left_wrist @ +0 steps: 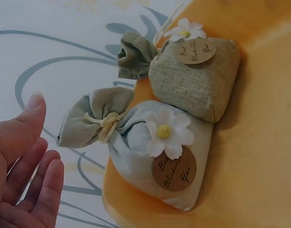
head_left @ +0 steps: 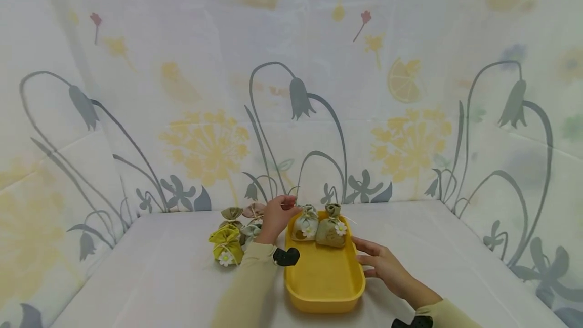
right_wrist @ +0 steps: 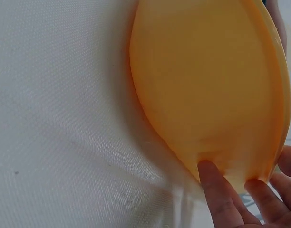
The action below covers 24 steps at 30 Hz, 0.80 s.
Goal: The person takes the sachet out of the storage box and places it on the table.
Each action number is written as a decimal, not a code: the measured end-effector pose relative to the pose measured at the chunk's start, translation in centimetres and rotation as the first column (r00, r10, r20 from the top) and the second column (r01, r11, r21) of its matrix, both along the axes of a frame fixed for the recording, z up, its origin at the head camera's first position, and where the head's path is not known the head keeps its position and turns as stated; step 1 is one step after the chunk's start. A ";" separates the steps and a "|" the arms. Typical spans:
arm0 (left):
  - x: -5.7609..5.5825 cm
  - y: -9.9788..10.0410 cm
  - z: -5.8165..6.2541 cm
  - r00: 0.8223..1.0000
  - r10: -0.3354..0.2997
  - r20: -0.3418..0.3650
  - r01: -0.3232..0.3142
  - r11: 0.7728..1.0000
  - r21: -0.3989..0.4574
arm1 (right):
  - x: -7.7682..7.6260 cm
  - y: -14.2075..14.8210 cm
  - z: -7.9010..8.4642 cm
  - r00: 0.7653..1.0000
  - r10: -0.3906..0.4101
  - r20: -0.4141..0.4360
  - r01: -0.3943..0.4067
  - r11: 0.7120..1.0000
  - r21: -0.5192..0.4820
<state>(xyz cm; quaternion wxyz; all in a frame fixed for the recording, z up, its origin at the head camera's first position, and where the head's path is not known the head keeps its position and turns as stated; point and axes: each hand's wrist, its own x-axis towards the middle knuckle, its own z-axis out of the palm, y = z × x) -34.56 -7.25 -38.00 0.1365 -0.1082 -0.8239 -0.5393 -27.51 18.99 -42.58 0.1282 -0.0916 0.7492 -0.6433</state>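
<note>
Judged in hand: loading of yellow tray [head_left: 325, 280]. Noted at its far end, side by side: pale blue-grey sachet [head_left: 305, 222] and, to the right, olive sachet [head_left: 331, 231]. At left hand [head_left: 276, 219], fingers parted, holding nothing, just beside pale neck; at right hand [head_left: 382, 266], fingers extended against tray's right wall. Next, as judged: reach left for yellow-green sachet [head_left: 226, 245] on table [head_left: 173, 267].

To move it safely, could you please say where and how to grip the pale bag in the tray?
Probably pinch the gathered neck of the pale bag, coming from the left, where the left hand hovers: narrow and corded, the neck pokes free at the far end of the tray, while its body sits beside the olive bag.
</note>
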 end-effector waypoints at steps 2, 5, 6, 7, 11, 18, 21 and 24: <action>-0.3 0.2 -0.2 1.000 -0.008 0.014 0.009 1.000 -0.017 | 0.0 0.0 0.0 1.000 0.005 0.003 -0.005 1.000 -0.006; -0.6 0.5 -0.5 0.999 -0.025 0.029 0.026 0.999 -0.042 | 0.0 -0.1 -0.1 1.000 -0.003 0.007 0.003 1.000 -0.006; -0.6 0.6 -0.7 0.999 -0.036 0.032 0.037 0.998 -0.042 | 0.0 -0.1 -0.1 1.000 -0.006 0.007 0.006 1.000 -0.004; -0.6 0.7 -0.8 0.998 -0.045 0.035 0.046 0.998 -0.045 | 0.0 -0.2 -0.1 1.000 -0.010 0.008 0.010 1.000 -0.001; -0.4 0.9 -1.0 0.997 -0.072 0.039 0.075 0.994 -0.084 | 0.1 -0.5 -0.2 1.000 -0.022 0.006 0.022 1.000 0.008; -0.6 1.3 -1.4 0.993 -0.116 0.023 0.118 0.983 -0.142 | 0.2 -0.2 0.1 0.999 -0.038 -0.002 0.038 0.999 0.015; -0.6 1.0 -1.6 0.993 -0.113 0.023 0.115 0.981 -0.156 | 0.1 -0.2 0.0 0.999 -0.034 -0.001 0.034 0.999 0.016; -0.3 0.7 -1.7 0.994 -0.111 0.025 0.113 0.978 -0.176 | 0.1 -0.2 0.0 1.000 -0.028 0.003 0.028 1.000 0.007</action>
